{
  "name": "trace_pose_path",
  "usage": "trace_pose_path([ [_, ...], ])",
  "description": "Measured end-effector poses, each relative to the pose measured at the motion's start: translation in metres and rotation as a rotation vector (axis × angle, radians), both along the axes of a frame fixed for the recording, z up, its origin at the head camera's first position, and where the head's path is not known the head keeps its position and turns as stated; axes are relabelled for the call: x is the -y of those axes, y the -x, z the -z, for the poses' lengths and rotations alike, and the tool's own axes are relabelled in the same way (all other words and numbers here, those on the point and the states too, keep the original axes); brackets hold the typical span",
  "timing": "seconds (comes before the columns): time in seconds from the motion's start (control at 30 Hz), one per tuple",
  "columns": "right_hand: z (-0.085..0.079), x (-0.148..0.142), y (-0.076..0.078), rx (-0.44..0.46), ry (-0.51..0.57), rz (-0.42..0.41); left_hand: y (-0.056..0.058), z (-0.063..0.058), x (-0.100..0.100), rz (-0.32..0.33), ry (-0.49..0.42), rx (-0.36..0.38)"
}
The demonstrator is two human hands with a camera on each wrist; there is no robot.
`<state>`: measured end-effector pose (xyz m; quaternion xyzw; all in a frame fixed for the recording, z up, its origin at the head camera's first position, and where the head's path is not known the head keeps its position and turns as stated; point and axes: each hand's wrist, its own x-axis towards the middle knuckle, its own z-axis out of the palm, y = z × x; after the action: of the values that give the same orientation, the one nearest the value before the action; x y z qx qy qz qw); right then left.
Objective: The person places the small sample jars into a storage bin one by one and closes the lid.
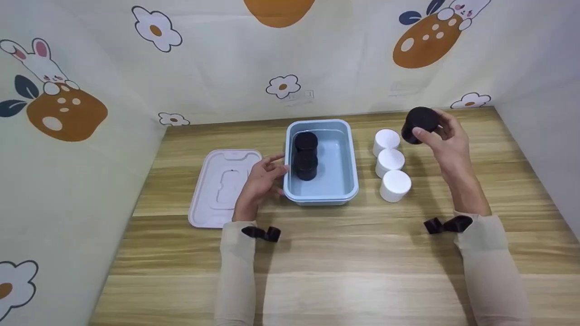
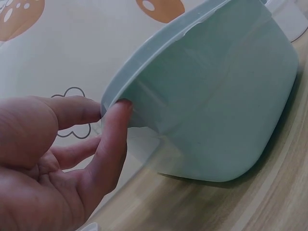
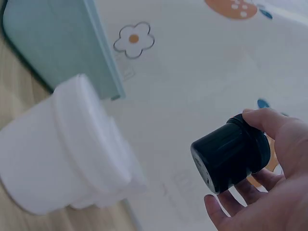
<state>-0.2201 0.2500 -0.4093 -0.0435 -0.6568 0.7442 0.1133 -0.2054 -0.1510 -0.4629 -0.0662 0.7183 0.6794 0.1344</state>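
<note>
Tilted black jar (image 3: 226,156) in right grip (image 3: 288,195)

3 pale walls enclose the table (image 1: 353,271), whose light wood top has brown grain bands running crosswise. A whitish sheen lies on its near middle. The back wall (image 1: 217,77) is cream, with 4 outlined flowers (image 1: 283,86), 1 cut off at the table's far edge, and 2 oranges, 1 cropped at the top and 1 at upper right with a rabbit (image 1: 466,9). The left wall (image 1: 90,194) carries 1 rabbit over a spotted orange with dark blue leaves, and 1 cropped flower. The right wall (image 1: 534,104) is plain, greyish white.
</note>
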Motion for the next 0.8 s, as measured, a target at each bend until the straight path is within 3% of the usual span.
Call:
trace_pose_path([
  [0.2,-0.017,0.015,-0.018,-0.093,-0.094,-0.084,-0.001,-0.001,0.002,-0.008,0.016,0.004],
  [0.43,-0.020,0.038,-0.032,-0.137,-0.180,-0.175,-0.003,0.001,0.004,-0.003,-0.006,0.009],
  [0.63,-0.025,0.056,-0.040,-0.137,-0.327,-0.255,-0.002,0.001,0.002,0.007,-0.006,0.015],
  [0.8,-0.031,0.074,-0.042,-0.080,-0.386,-0.348,-0.002,0.001,0.001,0.011,-0.003,0.010],
])
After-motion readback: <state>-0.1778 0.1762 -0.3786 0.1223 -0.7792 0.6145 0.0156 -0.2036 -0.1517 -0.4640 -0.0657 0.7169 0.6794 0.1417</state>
